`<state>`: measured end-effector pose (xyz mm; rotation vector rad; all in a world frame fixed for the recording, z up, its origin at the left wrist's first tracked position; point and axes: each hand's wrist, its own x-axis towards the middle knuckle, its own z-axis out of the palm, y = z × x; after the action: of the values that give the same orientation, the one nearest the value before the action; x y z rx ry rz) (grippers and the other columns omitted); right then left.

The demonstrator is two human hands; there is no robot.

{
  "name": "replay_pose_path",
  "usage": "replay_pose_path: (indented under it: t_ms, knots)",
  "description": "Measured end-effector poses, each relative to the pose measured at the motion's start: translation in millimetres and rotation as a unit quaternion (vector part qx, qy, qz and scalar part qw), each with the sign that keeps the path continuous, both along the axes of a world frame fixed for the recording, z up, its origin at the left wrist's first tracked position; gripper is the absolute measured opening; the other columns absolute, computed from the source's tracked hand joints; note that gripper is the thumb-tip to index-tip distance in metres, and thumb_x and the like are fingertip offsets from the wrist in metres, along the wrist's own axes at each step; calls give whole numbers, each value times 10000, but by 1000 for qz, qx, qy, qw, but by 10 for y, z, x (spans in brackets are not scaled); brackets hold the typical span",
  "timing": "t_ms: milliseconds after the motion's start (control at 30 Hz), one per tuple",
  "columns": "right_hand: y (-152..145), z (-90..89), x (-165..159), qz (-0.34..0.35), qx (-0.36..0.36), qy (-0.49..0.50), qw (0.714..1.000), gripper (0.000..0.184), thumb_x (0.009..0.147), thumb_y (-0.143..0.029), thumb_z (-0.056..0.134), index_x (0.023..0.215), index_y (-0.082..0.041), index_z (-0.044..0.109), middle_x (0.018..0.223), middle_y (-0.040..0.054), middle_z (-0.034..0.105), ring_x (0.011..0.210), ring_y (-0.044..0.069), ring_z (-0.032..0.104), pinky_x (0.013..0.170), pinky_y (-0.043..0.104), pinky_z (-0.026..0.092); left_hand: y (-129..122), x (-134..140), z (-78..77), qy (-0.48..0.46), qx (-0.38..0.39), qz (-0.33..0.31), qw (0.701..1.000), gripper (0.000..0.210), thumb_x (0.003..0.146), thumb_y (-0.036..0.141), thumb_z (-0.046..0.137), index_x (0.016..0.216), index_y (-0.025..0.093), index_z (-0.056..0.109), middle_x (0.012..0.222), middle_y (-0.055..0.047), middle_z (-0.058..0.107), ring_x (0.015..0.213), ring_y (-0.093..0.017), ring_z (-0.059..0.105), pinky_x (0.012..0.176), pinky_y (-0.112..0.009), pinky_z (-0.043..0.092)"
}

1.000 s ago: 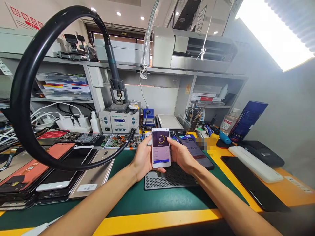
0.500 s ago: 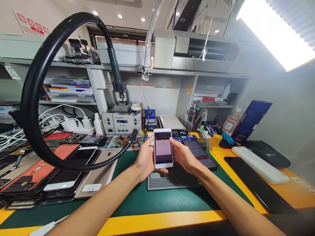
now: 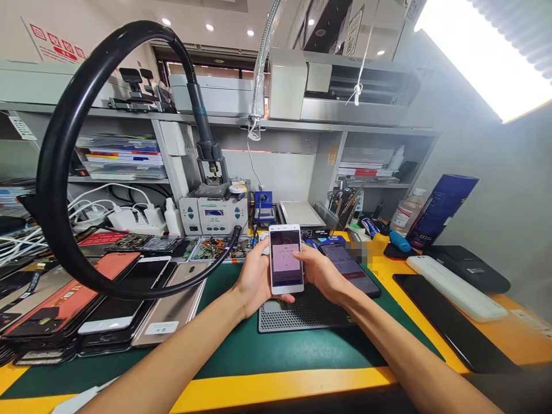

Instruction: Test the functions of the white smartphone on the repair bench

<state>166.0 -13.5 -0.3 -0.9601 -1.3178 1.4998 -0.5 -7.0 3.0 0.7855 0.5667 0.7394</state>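
A white smartphone (image 3: pixel 286 271) is held upright over the bench, its lit screen showing a pale pink box. My left hand (image 3: pixel 252 280) is closed around its left side, with fingertips emerging under the bottom edge. At the right edge is my right hand (image 3: pixel 322 269), its thumb lying over the screen and its other fingers mostly hidden. Beneath the phone lies a grey perforated pad (image 3: pixel 284 322) on a green mat (image 3: pixel 241 359). A dark phone with a running timer (image 3: pixel 351 276) rests just right of my right hand.
Stacked phones (image 3: pixel 107 305) fill the left side. A thick black hose (image 3: pixel 49 149) loops up from the hot-air station (image 3: pixel 214 215) behind. A tray of small parts (image 3: pixel 215 248) sits before it. On the right lie a black slab (image 3: pixel 448 322) and a white case (image 3: pixel 457 287).
My right thumb has moved left and down from the phone's upper right edge onto its screen. The phone and my left hand have hardly moved.
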Motion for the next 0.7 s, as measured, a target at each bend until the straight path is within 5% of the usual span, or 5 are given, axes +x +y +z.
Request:
replay_pose_path:
  t_ms: [133, 333, 700]
  knots:
    - [8, 31, 39, 14, 0, -24, 1000, 374, 706, -185, 624, 1076, -217, 661, 1013, 34, 729, 844, 216, 619, 696, 323, 485, 33, -16, -15, -1, -28, -10, 1000, 695, 977, 652, 342, 1194, 93, 694, 1005, -216, 725, 801, -314, 719, 510, -386, 596]
    - [44, 120, 65, 40, -97, 58, 993, 366, 978, -441, 445, 1168, -204, 649, 1072, 90, 722, 878, 242, 646, 767, 391, 506, 83, -32, -12, -42, -46, -15, 998, 703, 985, 640, 313, 1239, 88, 666, 1049, -229, 720, 804, -334, 717, 501, -419, 588]
    - [85, 148, 103, 26, -193, 112, 974, 337, 954, -474, 543, 1097, -195, 666, 1038, 76, 703, 872, 245, 668, 826, 478, 526, 60, -17, 3, -32, -12, -24, 999, 675, 988, 628, 359, 1210, 78, 682, 1109, -224, 697, 834, -314, 699, 493, -402, 591]
